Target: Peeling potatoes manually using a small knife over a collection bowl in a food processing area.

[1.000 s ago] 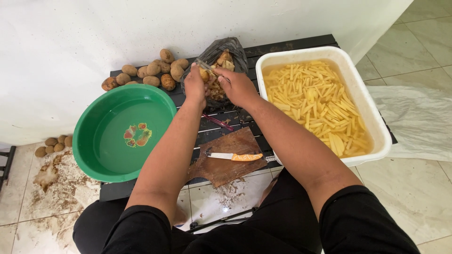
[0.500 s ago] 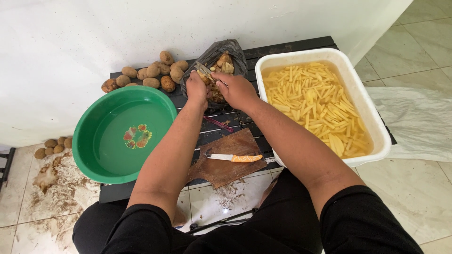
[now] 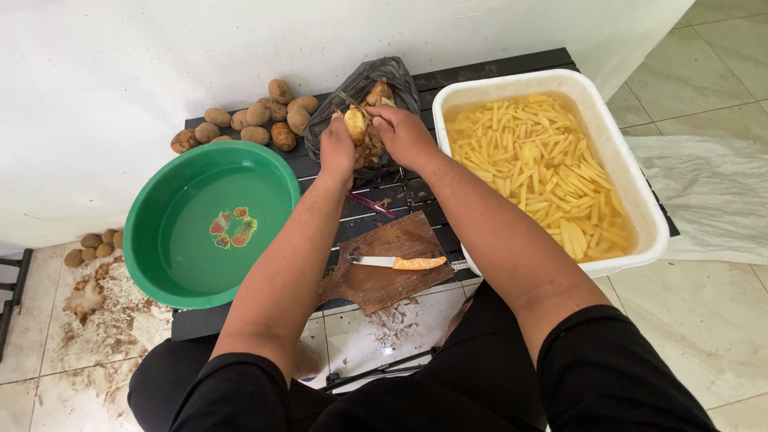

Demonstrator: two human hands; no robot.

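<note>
Potato [image 3: 355, 124], partly peeled, is gripped in the left hand [image 3: 338, 150] over the black bag of peels [image 3: 360, 88], right of the green basin [image 3: 210, 224] and the unpeeled potatoes [image 3: 260, 120], while the right hand [image 3: 406, 136] has its fingers closed on a peeler I can barely see, left of the white tub of cut sticks [image 3: 632, 184] on the worktop [image 3: 400, 192]

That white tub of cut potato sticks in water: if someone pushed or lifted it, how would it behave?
The white tub is probably heavy, since water and potato sticks fill it nearly to the rim. Pushed quickly, the water would likely slosh over the edge. Its near corner seems to overhang the black table, so a push toward the person might tip it.
</note>
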